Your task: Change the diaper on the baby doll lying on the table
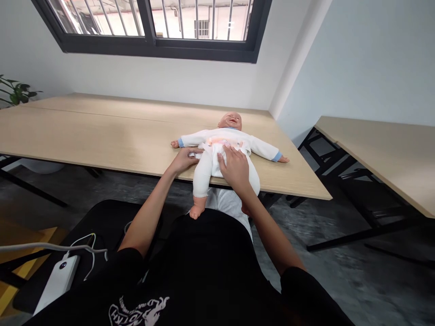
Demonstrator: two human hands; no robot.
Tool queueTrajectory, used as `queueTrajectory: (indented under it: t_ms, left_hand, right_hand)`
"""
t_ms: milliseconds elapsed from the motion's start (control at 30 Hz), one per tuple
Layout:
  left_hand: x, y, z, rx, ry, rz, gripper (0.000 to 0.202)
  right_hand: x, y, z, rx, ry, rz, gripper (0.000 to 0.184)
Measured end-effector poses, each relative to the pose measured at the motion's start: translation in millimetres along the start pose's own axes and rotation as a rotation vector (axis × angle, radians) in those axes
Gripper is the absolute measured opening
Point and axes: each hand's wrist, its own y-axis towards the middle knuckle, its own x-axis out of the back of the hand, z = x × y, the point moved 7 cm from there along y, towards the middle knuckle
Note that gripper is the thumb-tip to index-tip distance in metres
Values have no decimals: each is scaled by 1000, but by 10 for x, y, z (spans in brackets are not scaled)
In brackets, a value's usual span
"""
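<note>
A baby doll point(227, 145) in a white sleepsuit with blue cuffs lies on its back near the front edge of a long wooden table point(102, 136), arms spread, legs hanging over the edge. My left hand point(185, 159) pinches the white cloth at the doll's hip on the left side. My right hand point(234, 167) rests on the doll's belly and upper leg, fingers pressed on the fabric near a pinkish patch at the waist.
A second wooden table point(384, 154) stands to the right on black legs. A white power bank point(57, 283) with a cable lies on a dark seat at lower left. A plant point(15, 93) is at the far left; a barred window is above.
</note>
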Motion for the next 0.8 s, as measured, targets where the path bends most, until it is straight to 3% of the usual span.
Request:
queueTrajectory:
  t_ms: [233, 400, 500, 633, 700, 800]
  left_hand:
    - [128, 19, 11, -91, 268, -164, 21]
    - [124, 57, 12, -65, 132, -210, 15]
    - [132, 63, 25, -31, 28, -199, 16]
    - [93, 61, 37, -41, 7, -102, 22]
    - [70, 72, 55, -53, 29, -65, 19]
    - [87, 106, 65, -84, 165, -99, 13]
  right_hand:
    - [3, 2, 10, -4, -12, 6, 51]
    - [0, 3, 15, -10, -26, 34, 49]
    - [-3, 2, 13, -18, -30, 47, 48]
    - [4, -2, 17, -8, -5, 19, 49]
    - [5, -6, 17, -1, 1, 4, 49]
    - [3, -9, 13, 2, -2, -4, 50]
